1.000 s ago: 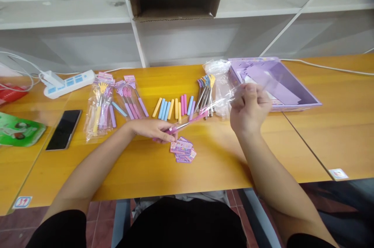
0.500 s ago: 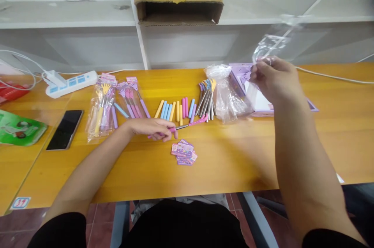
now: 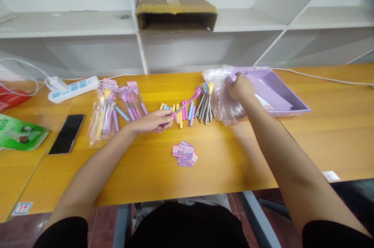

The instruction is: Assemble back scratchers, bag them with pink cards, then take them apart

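Note:
My left hand (image 3: pixel 157 121) is closed around the pink handle of a back scratcher (image 3: pixel 187 101), with its metal rod and pink hand-shaped head pointing to the upper right. The head lies by a bunch of back scratcher rods (image 3: pixel 206 103) with coloured heads. My right hand (image 3: pixel 241 89) is lowered over clear plastic bags (image 3: pixel 223 100) beside the purple box (image 3: pixel 292 92); its fingers are closed on plastic there, partly hidden. Coloured handle tubes (image 3: pixel 180 119) lie in a row behind my left hand. In front is a small pile of printed cards (image 3: pixel 185 154).
Bagged back scratchers (image 3: pixel 106 113) lie at left, near a phone (image 3: pixel 66 134), a power strip (image 3: pixel 74 89) and a green packet (image 3: pixel 23 133). An open cardboard box (image 3: pixel 176 12) sits on the shelf above the table. A white cable (image 3: pixel 327 77) runs behind the purple box.
My right hand has come down and left from holding a clear bag up in the air to the bag pile. My left hand has lifted the scratcher's head up toward the rods.

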`<action>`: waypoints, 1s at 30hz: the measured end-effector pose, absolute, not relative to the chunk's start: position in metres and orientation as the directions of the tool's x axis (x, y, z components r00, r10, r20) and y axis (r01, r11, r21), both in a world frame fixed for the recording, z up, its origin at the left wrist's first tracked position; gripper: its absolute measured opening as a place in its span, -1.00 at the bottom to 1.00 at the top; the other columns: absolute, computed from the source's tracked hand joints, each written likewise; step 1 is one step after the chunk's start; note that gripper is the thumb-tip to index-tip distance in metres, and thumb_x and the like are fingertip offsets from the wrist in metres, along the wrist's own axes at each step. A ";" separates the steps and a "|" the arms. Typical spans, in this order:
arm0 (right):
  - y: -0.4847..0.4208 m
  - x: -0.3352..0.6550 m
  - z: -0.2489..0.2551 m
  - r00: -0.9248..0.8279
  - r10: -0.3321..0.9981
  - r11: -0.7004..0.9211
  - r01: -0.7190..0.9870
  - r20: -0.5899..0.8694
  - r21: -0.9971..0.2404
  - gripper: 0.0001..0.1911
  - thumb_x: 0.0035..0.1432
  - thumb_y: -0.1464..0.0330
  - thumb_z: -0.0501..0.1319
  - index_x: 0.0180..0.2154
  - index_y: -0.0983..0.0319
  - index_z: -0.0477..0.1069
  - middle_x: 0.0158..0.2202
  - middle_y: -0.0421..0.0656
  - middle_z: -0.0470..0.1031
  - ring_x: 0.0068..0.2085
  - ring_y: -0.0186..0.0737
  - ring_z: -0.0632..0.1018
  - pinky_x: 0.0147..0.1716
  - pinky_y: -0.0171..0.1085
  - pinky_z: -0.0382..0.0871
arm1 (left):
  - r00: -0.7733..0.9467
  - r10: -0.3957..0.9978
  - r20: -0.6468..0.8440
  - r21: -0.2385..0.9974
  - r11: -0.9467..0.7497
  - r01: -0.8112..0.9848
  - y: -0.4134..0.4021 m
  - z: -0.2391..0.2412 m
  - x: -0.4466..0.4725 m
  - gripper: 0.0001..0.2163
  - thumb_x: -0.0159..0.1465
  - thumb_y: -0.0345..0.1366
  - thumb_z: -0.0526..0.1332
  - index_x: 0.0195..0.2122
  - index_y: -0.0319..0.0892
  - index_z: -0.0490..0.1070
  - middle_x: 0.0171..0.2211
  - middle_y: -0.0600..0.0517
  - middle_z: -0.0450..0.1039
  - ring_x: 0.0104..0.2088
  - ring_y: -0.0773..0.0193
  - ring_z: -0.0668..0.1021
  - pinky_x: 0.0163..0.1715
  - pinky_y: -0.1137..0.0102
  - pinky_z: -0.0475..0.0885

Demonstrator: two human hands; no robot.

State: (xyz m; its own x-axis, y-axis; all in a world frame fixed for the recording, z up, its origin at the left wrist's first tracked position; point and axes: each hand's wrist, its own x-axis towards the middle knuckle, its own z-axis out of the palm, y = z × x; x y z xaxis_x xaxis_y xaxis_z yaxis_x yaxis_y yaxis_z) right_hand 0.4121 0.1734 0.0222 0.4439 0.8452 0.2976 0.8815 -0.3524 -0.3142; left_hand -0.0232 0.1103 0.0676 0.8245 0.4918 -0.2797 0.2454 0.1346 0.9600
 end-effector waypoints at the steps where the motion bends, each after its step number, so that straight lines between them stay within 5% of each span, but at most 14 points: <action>1: 0.169 0.412 0.027 0.443 0.830 -0.338 0.883 0.338 -0.326 -0.42 0.36 0.20 0.27 0.27 0.40 0.35 0.22 0.38 0.46 0.11 0.28 0.58 0.10 0.10 0.41 | 0.814 0.516 -0.267 0.962 0.088 0.260 0.109 0.067 -0.021 -0.72 0.54 -0.04 0.12 -0.25 -0.08 0.27 -0.41 0.12 0.22 -0.54 0.40 0.20 -0.55 0.42 0.12; 3: 0.154 0.405 0.036 0.428 0.801 -0.284 0.887 0.418 -0.364 -0.51 0.36 0.22 0.25 0.20 0.36 0.39 0.19 0.32 0.46 0.05 0.17 0.57 0.07 0.07 0.42 | 0.785 0.584 -0.207 0.955 -0.053 0.292 0.107 0.067 -0.017 -0.72 0.55 -0.04 0.07 -0.25 -0.07 0.24 -0.43 0.14 0.21 -0.52 0.37 0.24 -0.51 0.41 0.17; 6: 0.111 0.370 0.045 0.238 0.906 -0.039 0.871 0.351 -0.491 -0.71 0.35 0.14 0.28 -0.11 0.24 0.49 -0.21 0.00 0.54 -0.23 -0.08 0.53 -0.16 -0.11 0.42 | 0.711 0.700 -0.067 0.850 -0.333 0.408 0.096 0.070 -0.009 -0.75 0.50 -0.09 0.12 -0.30 -0.09 0.26 -0.44 0.13 0.24 -0.46 0.33 0.33 -0.42 0.38 0.24; 9: 0.053 0.308 0.046 -0.294 0.955 0.226 0.659 0.031 -0.718 -0.58 0.20 -0.03 0.44 -0.29 0.18 0.47 -0.45 -0.25 0.37 -0.44 -0.29 0.34 -0.43 -0.26 0.25 | 0.664 0.748 0.007 0.620 -0.524 0.584 0.077 0.074 0.000 -0.77 0.39 -0.19 0.23 -0.37 -0.10 0.27 -0.46 0.11 0.34 -0.47 0.31 0.37 -0.40 0.35 0.23; 12: 0.010 0.246 0.044 -0.442 0.895 0.277 0.446 0.059 -0.851 -0.51 0.22 -0.05 0.45 -0.44 0.17 0.40 -0.54 -0.33 0.20 -0.49 -0.35 0.23 -0.49 -0.29 0.15 | 0.708 0.706 -0.004 0.393 -0.650 0.650 0.053 0.074 0.010 -0.84 0.37 -0.26 0.25 -0.37 -0.12 0.41 -0.46 0.04 0.49 -0.46 0.25 0.48 -0.43 0.34 0.25; 15: -0.007 0.211 0.042 -0.390 0.911 0.218 0.185 0.132 -0.958 -0.48 0.45 -0.05 0.22 -0.43 0.19 0.46 -0.50 -0.25 0.33 -0.44 -0.32 0.34 -0.42 -0.27 0.26 | 0.740 0.672 -0.026 0.231 -0.716 0.659 0.038 0.071 0.017 -0.80 0.43 -0.25 0.23 -0.31 -0.17 0.55 -0.40 -0.07 0.62 -0.41 0.15 0.61 -0.41 0.32 0.37; 19: -0.008 0.200 0.032 -0.278 0.959 0.055 -0.002 0.053 -0.998 -0.37 0.39 -0.13 0.24 -0.55 0.17 0.29 -0.60 -0.31 0.11 -0.53 -0.36 0.18 -0.52 -0.28 0.10 | 0.710 0.705 -0.002 0.104 -0.706 0.701 0.039 0.067 0.019 -0.73 0.47 -0.19 0.21 -0.27 -0.19 0.64 -0.35 -0.12 0.69 -0.37 0.08 0.69 -0.40 0.31 0.45; 27: -0.020 0.199 0.016 -0.049 0.999 -0.015 0.010 -0.016 -1.000 -0.30 0.32 -0.20 0.25 -0.58 0.14 0.12 -0.60 -0.32 0.02 -0.54 -0.38 0.05 -0.52 -0.25 -0.09 | 0.789 0.605 0.101 0.030 -0.795 0.606 0.076 0.042 0.008 -0.63 0.50 -0.15 0.11 -0.31 -0.13 0.66 -0.42 -0.06 0.69 -0.43 0.13 0.66 -0.44 0.35 0.37; 30: -0.028 0.224 0.023 0.057 0.998 0.023 0.063 0.026 -0.998 -0.29 0.38 -0.13 0.23 -0.60 0.13 0.03 -0.63 -0.31 0.00 -0.55 -0.37 0.04 -0.51 -0.22 -0.09 | 0.713 0.687 0.139 0.030 -0.723 0.690 0.109 0.040 -0.017 -0.65 0.47 -0.20 0.11 -0.33 -0.12 0.66 -0.36 -0.08 0.71 -0.37 0.11 0.66 -0.39 0.33 0.37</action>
State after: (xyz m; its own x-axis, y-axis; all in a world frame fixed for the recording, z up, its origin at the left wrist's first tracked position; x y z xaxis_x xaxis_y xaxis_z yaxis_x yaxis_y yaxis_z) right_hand 0.2245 -0.0281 0.0234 0.0567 0.9980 0.0264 0.0629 0.0229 -0.9978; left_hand -0.0172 0.1091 0.0398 0.7131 0.6871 0.1395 0.6905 -0.7227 0.0301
